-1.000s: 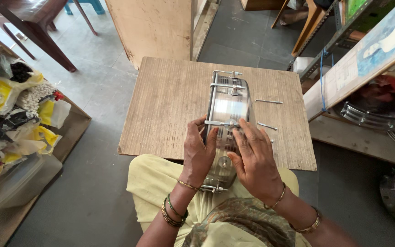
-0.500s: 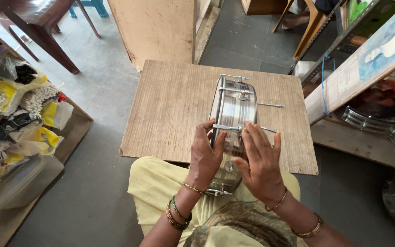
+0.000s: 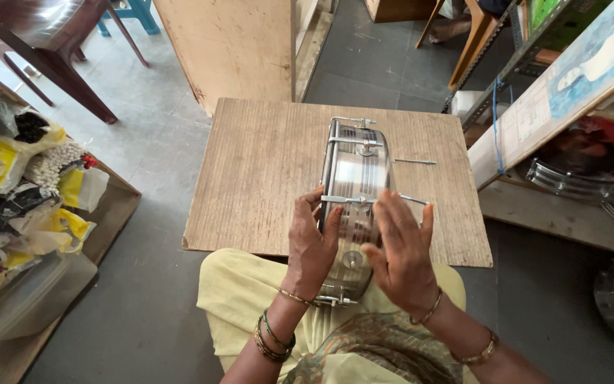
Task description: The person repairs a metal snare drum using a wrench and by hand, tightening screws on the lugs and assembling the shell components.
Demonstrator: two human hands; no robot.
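Note:
A shiny metal drum shell [image 3: 355, 178] with tension rods stands on its edge on a wooden board [image 3: 257, 163], its near part over my lap. My left hand [image 3: 312, 242] grips the drum's left rim, fingers curled around it. On the drum's right side my right hand [image 3: 401, 249] rests with the fingers spread, thumb near a round fitting on the shell. Two thin metal rods [image 3: 415, 161] lie on the board just right of the drum.
Plastic bags of goods [image 3: 30, 185] and a clear tub sit on a low shelf at the left. A wooden panel [image 3: 236, 43] leans behind the board. Metal drum hoops [image 3: 584, 181] and shelving fill the right; a dark table stands at upper left.
The view has shifted slightly. Both hands stay on the drum, and my right hand has opened its fingers wider over the shell's right side.

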